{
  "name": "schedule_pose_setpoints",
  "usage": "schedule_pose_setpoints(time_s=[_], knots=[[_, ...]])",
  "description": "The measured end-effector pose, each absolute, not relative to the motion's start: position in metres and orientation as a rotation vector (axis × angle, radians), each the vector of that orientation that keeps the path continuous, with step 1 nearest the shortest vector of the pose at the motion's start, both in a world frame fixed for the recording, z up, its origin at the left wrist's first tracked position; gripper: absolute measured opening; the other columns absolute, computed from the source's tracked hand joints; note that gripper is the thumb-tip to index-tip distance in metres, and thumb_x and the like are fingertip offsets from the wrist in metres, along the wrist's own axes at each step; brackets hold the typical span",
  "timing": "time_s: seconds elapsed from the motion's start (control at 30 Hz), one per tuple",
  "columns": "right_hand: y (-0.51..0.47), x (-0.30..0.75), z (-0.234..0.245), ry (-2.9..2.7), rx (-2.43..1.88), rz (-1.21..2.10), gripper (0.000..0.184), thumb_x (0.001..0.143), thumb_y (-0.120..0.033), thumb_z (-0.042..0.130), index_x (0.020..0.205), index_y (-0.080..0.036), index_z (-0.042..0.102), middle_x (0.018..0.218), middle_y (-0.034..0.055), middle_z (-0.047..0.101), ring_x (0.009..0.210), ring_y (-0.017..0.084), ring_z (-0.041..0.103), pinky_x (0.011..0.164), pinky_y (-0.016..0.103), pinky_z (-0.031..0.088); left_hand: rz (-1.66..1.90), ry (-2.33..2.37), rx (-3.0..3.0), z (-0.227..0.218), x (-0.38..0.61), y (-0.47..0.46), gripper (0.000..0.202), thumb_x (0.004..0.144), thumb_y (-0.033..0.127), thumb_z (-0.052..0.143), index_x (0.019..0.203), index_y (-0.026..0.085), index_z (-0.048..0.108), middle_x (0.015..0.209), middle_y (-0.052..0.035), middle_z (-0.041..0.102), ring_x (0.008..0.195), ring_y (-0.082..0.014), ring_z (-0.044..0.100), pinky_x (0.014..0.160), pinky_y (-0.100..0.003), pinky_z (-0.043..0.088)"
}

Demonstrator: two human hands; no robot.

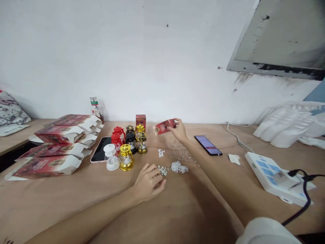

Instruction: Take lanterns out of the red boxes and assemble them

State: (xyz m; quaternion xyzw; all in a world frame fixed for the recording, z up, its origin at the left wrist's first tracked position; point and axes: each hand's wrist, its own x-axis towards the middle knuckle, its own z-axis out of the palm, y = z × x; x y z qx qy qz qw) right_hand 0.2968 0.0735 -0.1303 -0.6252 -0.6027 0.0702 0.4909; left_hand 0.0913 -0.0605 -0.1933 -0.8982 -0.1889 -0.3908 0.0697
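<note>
1. Right hand (178, 130): thumb and fingers pinch the red carton (162, 127) at its right end.
2. Carton: extends leftward from the grip, tilted (its left end is free and lower in view).
3. Left hand (149, 183): palm down, fingers loosely bent, just beside the discs (164, 171); whether it grips anything cannot be told.
4. Lanterns (126, 157): grouped left of the carton.

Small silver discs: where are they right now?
In the head view, the discs lie below centre, between the left hand and the larger white plastic heap.
</note>
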Motion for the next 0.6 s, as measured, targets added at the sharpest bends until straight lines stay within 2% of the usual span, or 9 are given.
schedule_pose_setpoints(time_s=[0.1, 0.2, 0.27, 0.3, 0.37, 0.47, 0.53, 0.6], knots=[[0.034, 0.296, -0.146, -0.985, -1.135, 0.429, 0.059, 0.065, -0.036, 0.066, 0.117, -0.021, 0.041, 0.111, 0.0088, 0.055, 0.094, 0.02, 0.059, 0.08, 0.036, 0.048, -1.263, -0.597, -2.726, -0.193, 0.091, -0.062, 0.016, 0.081, 0.017, 0.046, 0.066, 0.016, 0.051, 0.063, -0.0022, 0.055, 0.063, -0.0145, 0.044, 0.058, -0.028, 0.033], [-0.008, 0.281, -0.163, -0.849, -0.925, 0.598, 0.056, 0.066, -0.042, 0.068, 0.114, -0.025, 0.045, 0.113, 0.0063, 0.055, 0.096, 0.019, 0.058, 0.082, 0.036, 0.048, -1.414, -0.656, -2.895, -0.191, 0.091, -0.063, 0.012, 0.079, 0.017, 0.048, 0.068, 0.017, 0.051, 0.063, -0.0018, 0.055, 0.062, -0.0136, 0.048, 0.058, -0.026, 0.037], [-0.032, 0.266, -0.173, -0.833, -0.871, 0.67, 0.052, 0.069, -0.043, 0.068, 0.113, -0.027, 0.047, 0.113, 0.0046, 0.056, 0.099, 0.019, 0.058, 0.084, 0.036, 0.047, -1.619, -0.897, -3.079, -0.189, 0.092, -0.064, 0.004, 0.078, 0.019, 0.053, 0.074, 0.017, 0.051, 0.067, -0.0012, 0.056, 0.062, -0.0126, 0.051, 0.059, -0.025, 0.041], [-0.043, 0.258, -0.178, -0.829, -0.857, 0.702, 0.048, 0.072, -0.044, 0.065, 0.113, -0.027, 0.048, 0.114, 0.0043, 0.057, 0.1, 0.019, 0.057, 0.085, 0.036, 0.047, -1.768, -1.079, -3.155, -0.189, 0.093, -0.064, 0.007, 0.077, 0.022, 0.056, 0.079, 0.018, 0.051, 0.07, -0.0008, 0.057, 0.062, -0.0122, 0.052, 0.058, -0.025, 0.043], [-0.06, 0.243, -0.185, -0.842, -0.849, 0.758, 0.045, 0.077, -0.046, 0.06, 0.115, -0.027, 0.047, 0.117, 0.0049, 0.056, 0.104, 0.02, 0.056, 0.088, 0.036, 0.046, -2.143, -1.446, -3.199, -0.19, 0.094, -0.063, 0.024, 0.072, 0.031, 0.064, 0.087, 0.019, 0.049, 0.074, 0.0, 0.056, 0.061, -0.0119, 0.053, 0.053, -0.024, 0.045], [-0.079, 0.225, -0.191, -0.933, -0.862, 0.819, 0.047, 0.081, -0.049, 0.054, 0.123, -0.028, 0.044, 0.125, 0.0063, 0.054, 0.112, 0.021, 0.053, 0.092, 0.037, 0.044, -2.688, -1.693, -3.067, -0.194, 0.094, -0.062, 0.05, 0.057, 0.041, 0.077, 0.092, 0.02, 0.049, 0.08, -0.0006, 0.057, 0.061, -0.0131, 0.055, 0.047, -0.024, 0.046], [-0.087, 0.22, -0.193, -1.012, -0.902, 0.797, 0.049, 0.083, -0.05, 0.052, 0.126, -0.029, 0.044, 0.132, 0.0052, 0.05, 0.119, 0.02, 0.048, 0.098, 0.037, 0.04, -2.928, -1.807, -2.889, -0.197, 0.092, -0.063, 0.055, 0.051, 0.043, 0.081, 0.091, 0.018, 0.053, 0.082, -0.0024, 0.062, 0.064, -0.0146, 0.057, 0.053, -0.027, 0.05], [-0.091, 0.219, -0.193, -1.074, -0.936, 0.757, 0.05, 0.083, -0.052, 0.049, 0.127, -0.029, 0.046, 0.135, 0.0036, 0.049, 0.125, 0.02, 0.043, 0.103, 0.037, 0.036, -3.108, -1.919, -2.692, -0.2, 0.089, -0.064, 0.052, 0.051, 0.046, 0.081, 0.087, 0.016, 0.058, 0.081, -0.004, 0.065, 0.068, -0.0168, 0.06, 0.064, -0.031, 0.052]])
